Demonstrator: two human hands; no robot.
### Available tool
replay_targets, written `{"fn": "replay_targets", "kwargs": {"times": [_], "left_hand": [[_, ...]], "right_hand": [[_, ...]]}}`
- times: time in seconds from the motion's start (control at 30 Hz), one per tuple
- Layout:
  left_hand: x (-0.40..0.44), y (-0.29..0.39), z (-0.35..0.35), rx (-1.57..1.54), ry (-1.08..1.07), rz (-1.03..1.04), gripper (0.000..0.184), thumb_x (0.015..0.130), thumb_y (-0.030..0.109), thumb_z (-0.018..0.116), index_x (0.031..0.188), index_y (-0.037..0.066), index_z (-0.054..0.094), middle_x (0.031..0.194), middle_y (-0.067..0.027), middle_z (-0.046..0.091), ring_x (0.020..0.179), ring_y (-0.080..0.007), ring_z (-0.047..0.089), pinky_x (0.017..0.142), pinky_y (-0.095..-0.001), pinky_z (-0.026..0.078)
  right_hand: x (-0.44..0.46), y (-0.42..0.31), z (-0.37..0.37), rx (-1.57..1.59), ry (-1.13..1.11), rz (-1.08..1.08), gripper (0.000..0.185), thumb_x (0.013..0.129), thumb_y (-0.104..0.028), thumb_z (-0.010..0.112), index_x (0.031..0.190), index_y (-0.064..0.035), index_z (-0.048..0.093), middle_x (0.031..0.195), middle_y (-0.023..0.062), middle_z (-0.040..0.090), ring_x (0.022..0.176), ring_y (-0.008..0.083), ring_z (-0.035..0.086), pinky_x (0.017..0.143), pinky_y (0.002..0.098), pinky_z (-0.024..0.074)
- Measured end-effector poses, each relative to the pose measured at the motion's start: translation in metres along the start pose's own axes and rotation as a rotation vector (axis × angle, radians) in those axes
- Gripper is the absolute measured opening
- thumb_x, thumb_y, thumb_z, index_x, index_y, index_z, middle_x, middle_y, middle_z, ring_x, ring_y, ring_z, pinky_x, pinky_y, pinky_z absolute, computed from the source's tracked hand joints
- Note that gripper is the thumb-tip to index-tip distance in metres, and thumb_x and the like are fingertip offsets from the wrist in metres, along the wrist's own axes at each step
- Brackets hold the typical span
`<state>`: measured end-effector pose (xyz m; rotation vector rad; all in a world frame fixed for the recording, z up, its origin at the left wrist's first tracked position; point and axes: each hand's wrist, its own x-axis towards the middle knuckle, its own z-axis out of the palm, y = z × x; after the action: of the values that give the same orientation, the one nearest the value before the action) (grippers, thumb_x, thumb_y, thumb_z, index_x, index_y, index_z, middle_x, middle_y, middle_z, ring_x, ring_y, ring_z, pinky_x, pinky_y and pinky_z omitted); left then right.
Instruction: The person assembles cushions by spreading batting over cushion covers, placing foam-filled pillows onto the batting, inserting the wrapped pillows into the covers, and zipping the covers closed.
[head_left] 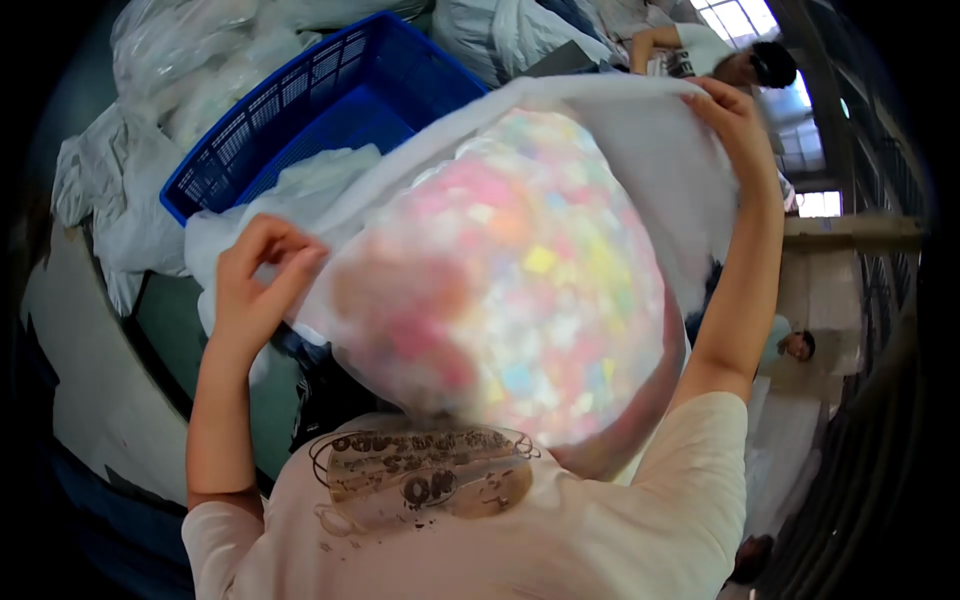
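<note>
A large, whitish, see-through plastic bag [640, 150] hangs wide open in front of my chest. Inside its mouth shows a blurred mass of pastel pieces [540, 260] in pink, yellow, white and pale blue; their kind cannot be made out. My right hand [728, 115] pinches the far right part of the bag's rim, raised high. On the near left side, my left hand [265, 280] has its thumb and fingers closed on the bag's edge. Part of the bag's lower side is hidden by its own front.
A blue plastic crate [250, 135] with slotted walls stands beyond the bag, with some clear film at its near side. Full plastic sacks [200, 70] are piled behind and left of it. One person [705, 55] is at the upper right, another [790, 345] farther right.
</note>
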<state>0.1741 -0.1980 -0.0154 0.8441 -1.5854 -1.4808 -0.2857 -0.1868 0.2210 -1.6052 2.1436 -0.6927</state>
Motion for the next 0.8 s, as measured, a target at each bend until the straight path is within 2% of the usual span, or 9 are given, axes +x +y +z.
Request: {"fn": "replay_targets", "kwargs": {"times": [0.07, 0.13, 0.27, 0.33, 0.43, 0.47, 0.57, 0.67, 0.8], "left_hand": [[-0.021, 0.005, -0.019, -0.166, 0.045, -0.027, 0.008, 0.093, 0.007, 0.060, 0.095, 0.001, 0.056, 0.090, -0.0107, 0.070, 0.079, -0.0120, 0.060, 0.075, -0.0246, 0.046], [-0.017, -0.006, -0.026, -0.049, 0.204, 0.299, 0.005, 0.098, 0.007, 0.053, 0.099, 0.003, 0.055, 0.094, -0.0078, 0.068, 0.080, -0.0114, 0.059, 0.073, -0.0253, 0.044], [0.015, -0.029, -0.019, 0.405, 0.389, 0.307, 0.032, 0.093, 0.014, 0.061, 0.123, 0.003, 0.057, 0.129, -0.0081, 0.058, 0.114, -0.0177, 0.053, 0.094, -0.0307, 0.039], [0.008, -0.061, -0.027, 0.263, -0.144, 0.031, 0.052, 0.093, 0.024, 0.060, 0.140, 0.006, 0.047, 0.137, -0.0111, 0.053, 0.123, -0.0215, 0.049, 0.099, -0.0329, 0.038], [-0.021, -0.011, 0.009, 0.548, -0.510, 0.292, 0.069, 0.088, 0.029, 0.068, 0.142, -0.003, 0.040, 0.141, -0.0242, 0.048, 0.129, -0.0380, 0.048, 0.108, -0.0421, 0.037], [-0.026, 0.007, 0.016, 0.548, -0.520, 0.159, 0.067, 0.087, 0.027, 0.068, 0.141, -0.003, 0.040, 0.140, -0.0238, 0.049, 0.127, -0.0374, 0.050, 0.108, -0.0418, 0.037], [-0.018, -0.013, 0.001, 0.126, -0.487, -0.039, 0.065, 0.086, 0.025, 0.069, 0.141, 0.001, 0.042, 0.136, -0.0191, 0.053, 0.120, -0.0320, 0.056, 0.100, -0.0419, 0.045], [-0.010, -0.043, -0.019, -0.546, -0.270, -0.731, 0.050, 0.091, 0.022, 0.060, 0.137, 0.007, 0.047, 0.120, -0.0125, 0.062, 0.098, -0.0245, 0.064, 0.072, -0.0378, 0.056], [0.011, -0.083, -0.035, -0.687, -0.215, -0.726, 0.025, 0.095, 0.020, 0.054, 0.116, 0.007, 0.057, 0.094, -0.0082, 0.066, 0.057, -0.0192, 0.057, 0.035, -0.0314, 0.038]], "right_hand": [[-0.050, -0.018, 0.011, 0.200, -0.178, 0.101, 0.022, 0.095, -0.016, 0.059, 0.108, -0.0012, 0.069, 0.084, 0.0022, 0.067, 0.076, 0.0078, 0.062, 0.067, 0.0225, 0.0491], [-0.095, -0.025, 0.044, 0.332, -0.332, 0.152, 0.023, 0.096, -0.018, 0.061, 0.110, -0.0013, 0.068, 0.083, 0.0037, 0.067, 0.078, 0.0083, 0.063, 0.068, 0.0235, 0.0500], [-0.178, -0.016, 0.067, 0.378, -0.120, 0.030, 0.025, 0.093, -0.011, 0.065, 0.115, 0.0003, 0.065, 0.092, 0.0054, 0.067, 0.085, 0.0099, 0.063, 0.076, 0.0242, 0.0491], [-0.218, 0.004, 0.039, -0.038, -0.093, 0.025, 0.043, 0.088, -0.015, 0.071, 0.126, -0.0004, 0.059, 0.118, 0.0112, 0.063, 0.112, 0.0202, 0.059, 0.097, 0.0312, 0.0445], [-0.290, 0.044, 0.018, -0.381, -0.054, 0.207, 0.072, 0.079, -0.031, 0.079, 0.137, -0.0019, 0.049, 0.143, 0.0196, 0.047, 0.135, 0.0341, 0.043, 0.110, 0.0370, 0.0348], [-0.318, 0.068, 0.011, -0.343, -0.029, 0.297, 0.084, 0.075, -0.040, 0.080, 0.142, -0.0022, 0.045, 0.143, 0.0207, 0.047, 0.135, 0.0347, 0.043, 0.110, 0.0380, 0.0350], [-0.389, 0.149, 0.011, -0.430, 0.172, 0.506, 0.093, 0.078, -0.051, 0.075, 0.148, -0.0029, 0.037, 0.147, 0.0234, 0.042, 0.137, 0.0367, 0.040, 0.112, 0.0388, 0.0328], [-0.399, 0.184, 0.090, -0.788, 0.428, 0.507, 0.081, 0.086, -0.062, 0.060, 0.141, -0.0047, 0.045, 0.133, 0.0201, 0.054, 0.126, 0.0369, 0.049, 0.102, 0.0535, 0.0365], [-0.370, 0.181, 0.094, -1.022, 0.554, 0.472, 0.045, 0.089, -0.046, 0.062, 0.106, -0.0045, 0.061, 0.092, 0.0152, 0.065, 0.092, 0.0342, 0.061, 0.080, 0.0486, 0.0465]]}}
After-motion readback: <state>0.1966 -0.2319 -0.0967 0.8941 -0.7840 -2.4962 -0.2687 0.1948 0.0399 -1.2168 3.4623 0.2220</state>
